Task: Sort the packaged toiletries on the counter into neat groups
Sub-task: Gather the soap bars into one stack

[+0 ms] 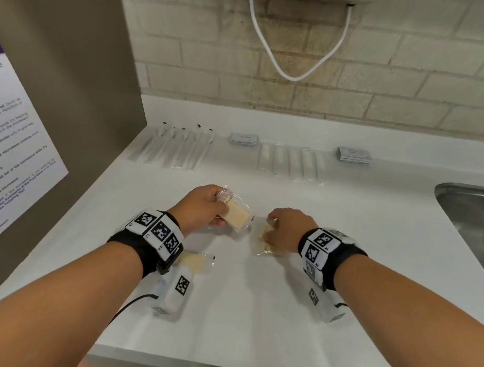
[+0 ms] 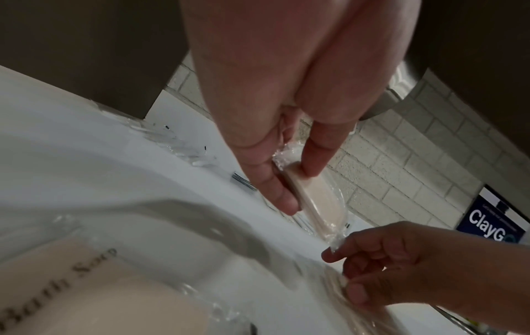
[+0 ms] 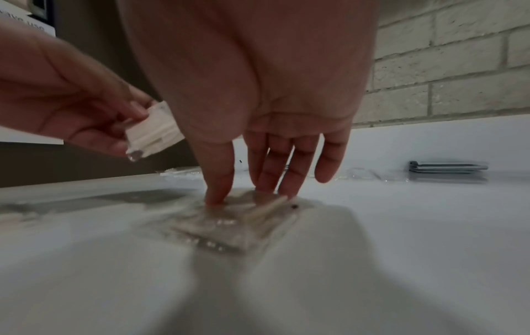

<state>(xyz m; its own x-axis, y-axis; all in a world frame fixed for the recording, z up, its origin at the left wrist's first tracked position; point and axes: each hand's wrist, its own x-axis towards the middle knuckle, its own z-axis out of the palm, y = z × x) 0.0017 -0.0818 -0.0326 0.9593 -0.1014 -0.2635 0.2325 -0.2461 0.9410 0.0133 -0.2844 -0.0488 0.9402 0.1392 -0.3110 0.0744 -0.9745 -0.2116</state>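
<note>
My left hand (image 1: 221, 209) pinches a cream bar of soap in clear wrap (image 1: 236, 213) between thumb and fingers and holds it tilted just above the white counter (image 1: 347, 257). The left wrist view shows the same bar (image 2: 318, 199) edge-on in that hand (image 2: 298, 190). My right hand (image 1: 271, 232) comes down on a second clear-wrapped soap (image 1: 267, 243) lying flat. In the right wrist view its thumb and fingertips (image 3: 282, 192) pinch that packet (image 3: 235, 226). A third bar marked "Bath Soap" (image 2: 86, 283) lies under my left wrist.
Along the back wall lie a row of wrapped toothbrushes (image 1: 175, 147), a grey sachet (image 1: 243, 138), a row of long white packets (image 1: 291, 165) and a stack of grey sachets (image 1: 354, 155). A steel sink (image 1: 480, 218) is at the right; a brown panel (image 1: 62, 100) stands on the left.
</note>
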